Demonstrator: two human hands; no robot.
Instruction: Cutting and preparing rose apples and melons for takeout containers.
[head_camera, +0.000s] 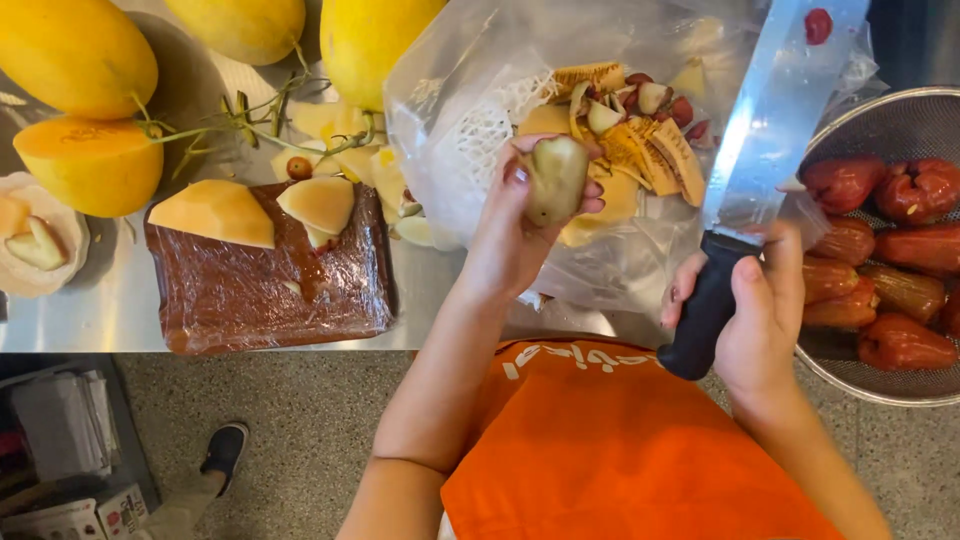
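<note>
Left fingers: curled tight around a small pale greenish-brown peeled fruit piece, thumb on its near side, fingertips wrapping its right edge.
Left hand: raised over the open mouth of the bag, wrist angled up from the orange apron.
Fruit piece: held just above the scraps, touching only the hand.
Right fingers: wrapped shut around the black moulded handle of a large broad steel cleaver, thumb lying along the top of the grip.
Right hand: low at the table edge, just beside the strainer.
Cleaver: blade pointing away from the person, tilted slightly right, a red scrap stuck near its tip; its flat rises between bag and strainer.
Clear plastic bag: lies open on the steel table, holding yellow peelings, white foam netting and red trimmings.
Round wire-mesh metal strainer: at the right, filled with glossy red bell-shaped fruits.
Plastic-wrapped brown cutting block: left of the left hand, carrying two pale orange melon wedges.
Whole yellow melons: at the top left, with a halved one and green stems beside them.
Orange apron: fills the lower middle.
Dark shoe: on the speckled floor, lower left.
</note>
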